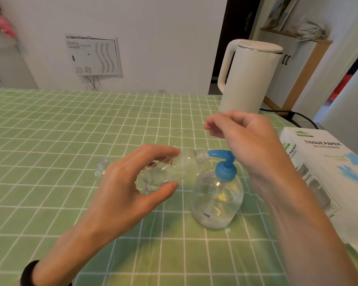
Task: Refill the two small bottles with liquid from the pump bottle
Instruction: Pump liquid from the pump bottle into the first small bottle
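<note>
From your head camera, the table wears a green tablecloth [50, 141] with a white grid, running back to a white wall. A white panel [93, 55] covered in printed sheets hangs low on that wall, with thin wires dangling under it.

Your left hand [128, 182], a black wristband [29, 273] on its wrist, grips a small clear bottle [174, 170] between thumb and fingers. The bottle is tilted, its open mouth at the blue spout [217, 153] of the pump bottle [217, 203], which stands upright on the cloth.

Your right hand [248, 139] sits just above the pump head, fingers curled and blurred; I cannot tell whether it pinches anything.

A small clear object [101, 169] rests on the cloth beyond your left hand. A white kettle [248, 79] stands at the far edge, a black cable [302, 116] beside it, and a tissue paper pack [327, 162] lies to the right.
</note>
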`<act>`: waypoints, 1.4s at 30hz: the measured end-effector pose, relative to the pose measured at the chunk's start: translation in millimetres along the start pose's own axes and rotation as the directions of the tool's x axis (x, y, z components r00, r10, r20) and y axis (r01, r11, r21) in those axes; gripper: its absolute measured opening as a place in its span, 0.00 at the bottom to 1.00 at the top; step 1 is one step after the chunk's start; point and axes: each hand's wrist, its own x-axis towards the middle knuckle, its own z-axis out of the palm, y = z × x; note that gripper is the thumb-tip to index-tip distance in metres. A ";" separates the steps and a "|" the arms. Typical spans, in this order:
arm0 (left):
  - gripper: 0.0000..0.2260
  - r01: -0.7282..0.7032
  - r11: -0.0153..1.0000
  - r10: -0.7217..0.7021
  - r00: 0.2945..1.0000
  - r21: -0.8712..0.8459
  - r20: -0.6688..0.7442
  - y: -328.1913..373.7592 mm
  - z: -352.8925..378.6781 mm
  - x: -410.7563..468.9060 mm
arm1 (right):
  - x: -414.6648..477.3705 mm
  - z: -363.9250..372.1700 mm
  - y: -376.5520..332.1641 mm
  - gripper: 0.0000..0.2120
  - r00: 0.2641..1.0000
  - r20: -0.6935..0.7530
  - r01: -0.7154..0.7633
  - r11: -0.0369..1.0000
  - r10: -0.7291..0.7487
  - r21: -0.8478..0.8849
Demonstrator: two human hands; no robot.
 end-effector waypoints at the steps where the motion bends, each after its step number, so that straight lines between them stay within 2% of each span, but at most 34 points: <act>1: 0.22 0.001 1.000 -0.001 1.000 -0.001 0.001 -0.3 -0.1 0.2 | -0.5 1.3 -1.2 0.11 1.000 -0.005 0.004 1.000 -0.004 0.009; 4: 0.22 -0.003 1.000 0.003 1.000 -0.003 0.008 -0.5 -0.6 1.1 | -0.7 6.6 -0.4 0.12 1.000 -0.004 -0.015 1.000 0.015 -0.013; 10: 0.21 -0.010 1.000 0.010 1.000 0.002 0.011 0.6 -1.4 1.9 | 3.6 9.9 3.5 0.17 0.982 0.078 -0.173 0.985 0.174 -0.024; 17: 0.22 -0.003 1.000 0.003 1.000 0.017 0.011 -1.5 -2.3 1.3 | 0.4 13.9 6.6 0.21 0.962 0.146 -0.220 0.972 0.230 -0.082; 20: 0.22 -0.002 1.000 0.002 1.000 0.015 0.014 -0.9 -1.7 0.8 | 0.9 11.4 6.1 0.20 0.969 0.127 -0.198 0.975 0.210 -0.106; 25: 0.21 0.001 1.000 -0.002 1.000 0.023 0.018 -0.2 -0.9 1.0 | -0.1 8.7 1.8 0.22 0.989 0.115 -0.075 0.989 0.090 -0.123; 28: 0.21 0.005 1.000 -0.005 1.000 0.019 0.018 -0.1 -1.1 1.4 | -1.2 9.5 -0.5 0.23 0.982 0.147 -0.103 0.990 0.117 -0.099; 32: 0.22 0.009 1.000 -0.009 1.000 0.023 0.015 -0.8 -2.5 1.3 | -0.6 10.7 0.7 0.23 0.960 0.198 -0.166 0.972 0.198 -0.166; 38: 0.22 0.008 1.000 -0.008 1.000 0.014 0.030 -0.9 -0.5 0.8 | -0.7 7.3 -0.5 0.21 0.968 0.184 -0.156 0.985 0.168 -0.079; 42: 0.22 0.003 1.000 -0.003 1.000 0.014 0.030 -1.3 0.0 0.9 | 0.3 6.9 1.0 0.21 0.973 0.169 -0.142 0.985 0.156 -0.093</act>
